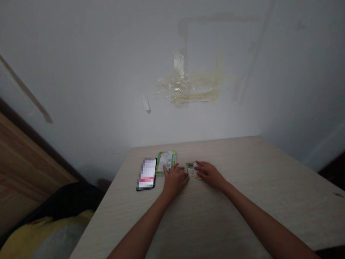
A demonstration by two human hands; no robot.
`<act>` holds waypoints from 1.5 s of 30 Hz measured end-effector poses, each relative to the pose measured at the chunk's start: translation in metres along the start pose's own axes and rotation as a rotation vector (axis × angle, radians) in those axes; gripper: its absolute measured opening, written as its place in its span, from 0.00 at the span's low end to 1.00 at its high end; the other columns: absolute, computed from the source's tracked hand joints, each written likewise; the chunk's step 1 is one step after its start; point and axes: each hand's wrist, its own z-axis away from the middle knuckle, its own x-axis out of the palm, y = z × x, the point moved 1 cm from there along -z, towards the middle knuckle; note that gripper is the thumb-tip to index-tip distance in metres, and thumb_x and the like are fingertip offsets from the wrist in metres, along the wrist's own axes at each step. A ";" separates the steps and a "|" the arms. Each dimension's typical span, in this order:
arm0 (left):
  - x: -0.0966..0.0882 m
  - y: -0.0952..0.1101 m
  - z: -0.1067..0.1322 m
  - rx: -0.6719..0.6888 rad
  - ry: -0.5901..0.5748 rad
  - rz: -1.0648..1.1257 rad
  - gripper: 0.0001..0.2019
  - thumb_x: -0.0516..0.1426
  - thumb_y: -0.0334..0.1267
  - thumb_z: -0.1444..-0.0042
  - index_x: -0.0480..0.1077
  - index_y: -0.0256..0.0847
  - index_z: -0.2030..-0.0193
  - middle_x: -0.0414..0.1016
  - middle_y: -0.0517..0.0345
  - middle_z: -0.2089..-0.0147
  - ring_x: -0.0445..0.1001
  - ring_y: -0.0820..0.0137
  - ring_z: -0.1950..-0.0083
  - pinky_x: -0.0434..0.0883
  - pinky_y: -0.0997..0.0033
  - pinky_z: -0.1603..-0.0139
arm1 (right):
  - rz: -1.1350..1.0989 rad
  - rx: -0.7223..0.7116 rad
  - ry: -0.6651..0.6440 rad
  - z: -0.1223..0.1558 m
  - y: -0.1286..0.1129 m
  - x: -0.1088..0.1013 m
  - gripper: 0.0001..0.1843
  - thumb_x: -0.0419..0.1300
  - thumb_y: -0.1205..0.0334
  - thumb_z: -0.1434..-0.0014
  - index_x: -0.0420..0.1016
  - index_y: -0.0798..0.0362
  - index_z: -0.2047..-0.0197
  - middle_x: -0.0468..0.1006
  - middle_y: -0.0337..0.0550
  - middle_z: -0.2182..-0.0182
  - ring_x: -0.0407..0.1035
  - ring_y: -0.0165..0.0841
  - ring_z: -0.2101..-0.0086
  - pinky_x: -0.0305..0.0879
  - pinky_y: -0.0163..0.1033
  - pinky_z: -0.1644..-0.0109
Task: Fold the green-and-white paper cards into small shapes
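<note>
My left hand (174, 177) lies flat on the pale wooden table (242, 201), its fingers spread and touching the near edge of a green-bordered card stack (165, 160). My right hand (208, 172) rests palm down with its fingers stretched over a small card (191, 169) with a yellow and orange print. The small card lies between the two hands and is partly covered by the right fingers. Neither hand lifts anything off the table.
A phone (147, 174) with a lit screen lies left of the green cards. The table stands against a white wall with old tape marks (188, 90). Left of the table are a wooden panel (24, 169) and a dark and yellow cloth (54, 219).
</note>
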 end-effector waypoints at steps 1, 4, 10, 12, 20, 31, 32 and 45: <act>0.000 0.000 0.000 -0.001 -0.001 0.001 0.06 0.59 0.44 0.43 0.77 0.54 0.61 0.75 0.61 0.47 0.58 0.55 0.34 0.24 0.28 0.37 | 0.003 0.000 0.000 0.000 0.000 0.000 0.20 0.56 0.53 0.38 0.74 0.45 0.44 0.67 0.45 0.39 0.62 0.42 0.41 0.57 0.53 0.37; -0.001 0.001 0.000 0.001 -0.009 0.005 0.06 0.58 0.44 0.42 0.77 0.54 0.61 0.75 0.61 0.46 0.58 0.55 0.34 0.24 0.27 0.37 | 0.007 0.001 0.007 0.000 0.000 0.000 0.19 0.56 0.52 0.38 0.74 0.45 0.45 0.67 0.45 0.39 0.62 0.42 0.41 0.58 0.54 0.37; -0.003 0.002 0.001 0.010 0.000 0.001 0.06 0.58 0.43 0.42 0.77 0.53 0.60 0.75 0.61 0.46 0.58 0.55 0.34 0.24 0.28 0.36 | 0.023 -0.014 0.004 0.000 0.000 0.001 0.19 0.57 0.53 0.38 0.74 0.44 0.45 0.67 0.44 0.39 0.61 0.42 0.41 0.57 0.54 0.37; -0.003 0.002 0.001 0.001 -0.005 0.001 0.06 0.58 0.43 0.42 0.77 0.53 0.61 0.75 0.61 0.46 0.58 0.55 0.34 0.24 0.28 0.37 | 0.038 -0.017 0.001 0.000 0.000 0.001 0.19 0.56 0.53 0.38 0.73 0.44 0.44 0.67 0.44 0.39 0.61 0.42 0.41 0.57 0.54 0.37; -0.003 0.002 0.001 0.004 0.000 -0.004 0.06 0.58 0.43 0.42 0.77 0.53 0.61 0.75 0.62 0.47 0.59 0.56 0.34 0.25 0.27 0.37 | 0.041 -0.027 0.010 0.001 -0.002 0.000 0.18 0.56 0.54 0.38 0.74 0.45 0.45 0.67 0.45 0.39 0.62 0.42 0.41 0.58 0.54 0.38; -0.004 0.004 0.000 0.055 0.005 -0.065 0.06 0.57 0.43 0.41 0.76 0.54 0.61 0.74 0.64 0.44 0.57 0.53 0.33 0.27 0.22 0.39 | 0.074 -0.027 -0.002 0.001 -0.004 -0.001 0.19 0.56 0.54 0.38 0.74 0.45 0.45 0.67 0.45 0.39 0.62 0.41 0.41 0.58 0.53 0.37; -0.004 0.004 0.000 0.077 0.003 -0.077 0.07 0.56 0.43 0.40 0.76 0.54 0.60 0.73 0.64 0.42 0.56 0.53 0.32 0.27 0.22 0.39 | 0.072 -0.028 0.002 0.001 -0.004 -0.001 0.19 0.56 0.55 0.38 0.74 0.45 0.45 0.67 0.45 0.39 0.62 0.42 0.41 0.58 0.53 0.37; 0.000 0.002 -0.009 0.129 -0.078 -0.045 0.09 0.53 0.42 0.38 0.71 0.49 0.53 0.77 0.58 0.49 0.59 0.58 0.33 0.25 0.26 0.37 | 0.081 -0.024 -0.001 0.001 -0.004 -0.001 0.18 0.57 0.55 0.38 0.74 0.44 0.45 0.67 0.44 0.39 0.61 0.42 0.41 0.57 0.54 0.38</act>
